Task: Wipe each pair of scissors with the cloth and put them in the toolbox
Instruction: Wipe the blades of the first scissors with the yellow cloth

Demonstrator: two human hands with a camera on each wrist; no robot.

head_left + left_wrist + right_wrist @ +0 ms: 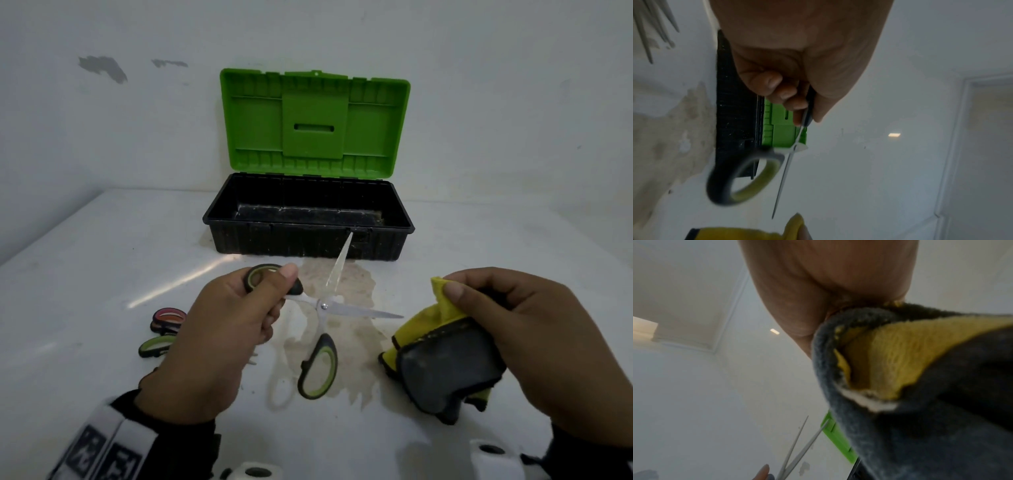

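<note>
My left hand point(274, 291) grips one black-and-green handle of a pair of scissors point(323, 305), held above the table with its blades spread wide. The other handle point(317, 366) hangs down free. One blade points toward the toolbox point(308, 236), the other toward my right hand point(486, 308). That hand holds a bunched yellow and grey cloth point(442, 363) a little right of the blade tips, apart from them. The toolbox is black with its green lid point(315, 120) standing open, and its inside looks empty. The left wrist view shows the held scissors point(789, 162) and my curled fingers point(777, 87).
More scissors lie on the white table left of my left hand: a red-handled pair point(169, 318) and a green-handled pair point(156, 346). Their blades point(657, 29) show in the left wrist view. A brownish stain point(349, 339) marks the table in front of the toolbox. A white wall stands behind.
</note>
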